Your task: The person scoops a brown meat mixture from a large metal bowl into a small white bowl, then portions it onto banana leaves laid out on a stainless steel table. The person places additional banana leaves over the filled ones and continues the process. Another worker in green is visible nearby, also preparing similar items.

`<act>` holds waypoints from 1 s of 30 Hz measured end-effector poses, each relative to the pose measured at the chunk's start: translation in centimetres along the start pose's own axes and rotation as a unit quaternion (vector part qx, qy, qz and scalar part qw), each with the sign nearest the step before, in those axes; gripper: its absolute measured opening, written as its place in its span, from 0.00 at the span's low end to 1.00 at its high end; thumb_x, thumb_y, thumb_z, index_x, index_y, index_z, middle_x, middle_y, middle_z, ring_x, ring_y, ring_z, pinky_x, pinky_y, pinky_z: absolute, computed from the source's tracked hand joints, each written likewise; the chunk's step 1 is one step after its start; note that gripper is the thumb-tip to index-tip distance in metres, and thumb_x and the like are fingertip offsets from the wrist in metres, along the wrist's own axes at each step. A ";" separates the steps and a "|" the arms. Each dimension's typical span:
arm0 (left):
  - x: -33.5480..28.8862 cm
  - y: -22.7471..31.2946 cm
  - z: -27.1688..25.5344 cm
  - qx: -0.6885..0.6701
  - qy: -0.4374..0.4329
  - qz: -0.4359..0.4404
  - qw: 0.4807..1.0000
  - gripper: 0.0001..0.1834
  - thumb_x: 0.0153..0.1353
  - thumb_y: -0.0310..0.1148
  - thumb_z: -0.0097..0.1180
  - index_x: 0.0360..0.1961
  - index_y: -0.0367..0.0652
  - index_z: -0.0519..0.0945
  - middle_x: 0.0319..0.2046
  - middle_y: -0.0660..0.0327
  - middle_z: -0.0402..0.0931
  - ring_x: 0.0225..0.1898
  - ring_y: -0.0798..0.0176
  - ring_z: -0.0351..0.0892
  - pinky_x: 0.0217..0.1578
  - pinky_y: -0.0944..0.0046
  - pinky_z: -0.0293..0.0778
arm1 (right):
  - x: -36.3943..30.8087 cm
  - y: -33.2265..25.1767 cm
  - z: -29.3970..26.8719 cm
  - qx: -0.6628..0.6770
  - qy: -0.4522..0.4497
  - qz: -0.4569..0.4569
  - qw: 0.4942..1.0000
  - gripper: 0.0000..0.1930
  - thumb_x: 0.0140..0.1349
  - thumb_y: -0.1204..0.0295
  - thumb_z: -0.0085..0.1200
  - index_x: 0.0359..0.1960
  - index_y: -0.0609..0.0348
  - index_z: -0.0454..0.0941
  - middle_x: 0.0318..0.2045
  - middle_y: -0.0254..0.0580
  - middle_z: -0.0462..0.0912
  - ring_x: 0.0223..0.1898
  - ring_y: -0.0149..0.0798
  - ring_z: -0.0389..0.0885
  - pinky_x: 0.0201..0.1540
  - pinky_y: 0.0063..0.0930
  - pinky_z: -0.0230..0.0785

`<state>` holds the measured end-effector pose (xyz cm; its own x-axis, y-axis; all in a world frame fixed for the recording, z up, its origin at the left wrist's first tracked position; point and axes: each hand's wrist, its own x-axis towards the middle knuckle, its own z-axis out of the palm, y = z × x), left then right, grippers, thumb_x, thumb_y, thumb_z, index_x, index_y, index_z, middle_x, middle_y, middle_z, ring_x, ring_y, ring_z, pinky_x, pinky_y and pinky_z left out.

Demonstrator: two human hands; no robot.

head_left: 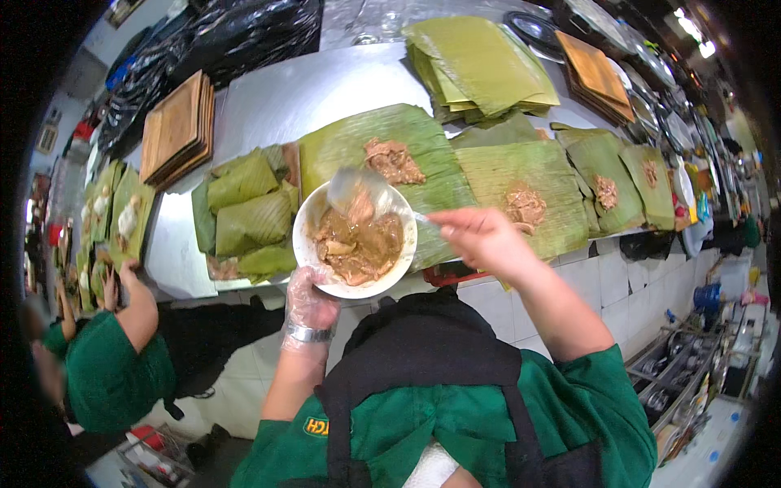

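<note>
My left hand (311,302), in a clear plastic glove, grips the lower left side of a white bowl (303,248). Brown saucy meat (358,248) partly fills the bowl. With closed fingers, my right hand (486,237) holds the handle of a metal serving spoon (351,189), whose head is smeared by motion over the bowl's far side. Just beyond the bowl lies a wide green banana leaf (338,142) with a mound of the same meat (394,161) on it. To the right, another leaf (480,175) carries a portion of meat (525,205).
Folded leaf parcels (250,215) lie left of the bowl. Stacked wooden boards (175,130) flank the metal table (277,89); a leaf stack (480,61) sits at the back. More filled leaves (604,175) continue rightward. At left, a co-worker (114,358) handles leaves with white portions.
</note>
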<state>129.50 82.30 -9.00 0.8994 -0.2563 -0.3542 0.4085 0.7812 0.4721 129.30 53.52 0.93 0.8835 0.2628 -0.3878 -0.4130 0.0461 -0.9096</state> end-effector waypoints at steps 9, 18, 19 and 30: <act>1.9 -1.2 1.0 0.015 0.031 0.000 0.999 0.43 0.36 0.30 0.48 0.62 0.32 0.61 0.57 0.46 0.67 0.58 0.42 0.68 0.61 0.43 0.63 | 0.1 -1.3 -0.7 -0.391 -0.020 -0.156 0.907 0.17 0.64 0.61 0.51 0.48 0.60 0.78 0.31 0.58 0.81 0.33 0.54 0.82 0.38 0.39 0.74; -0.4 -0.9 4.0 0.008 0.082 0.057 0.995 0.43 0.37 0.33 0.50 0.61 0.33 0.62 0.55 0.46 0.69 0.56 0.42 0.69 0.59 0.42 0.65 | 18.7 -5.2 -31.8 -0.398 0.494 -0.105 0.766 0.27 0.51 0.52 0.61 0.46 0.62 0.79 0.42 0.53 0.82 0.47 0.49 0.80 0.51 0.38 0.71; -0.9 -0.7 4.5 0.011 0.078 0.074 0.994 0.43 0.37 0.33 0.51 0.61 0.33 0.62 0.55 0.46 0.69 0.56 0.42 0.69 0.59 0.42 0.65 | 20.2 -5.4 -34.5 -0.460 0.496 -0.022 0.736 0.31 0.49 0.49 0.62 0.48 0.61 0.78 0.45 0.53 0.81 0.50 0.51 0.78 0.53 0.40 0.70; -5.1 1.3 5.9 0.050 0.229 0.220 0.947 0.45 0.38 0.34 0.51 0.63 0.34 0.59 0.57 0.47 0.67 0.56 0.44 0.70 0.58 0.45 0.69 | 26.3 -7.2 -40.2 -0.530 0.365 0.132 0.754 0.35 0.37 0.49 0.72 0.45 0.62 0.80 0.44 0.51 0.82 0.47 0.44 0.81 0.51 0.38 0.70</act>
<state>126.36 81.29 -1.77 0.8334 0.3730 -0.4077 0.0436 0.6912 0.7214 164.36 21.38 -8.67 0.8473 -0.4910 -0.2026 -0.5293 -0.8124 -0.2447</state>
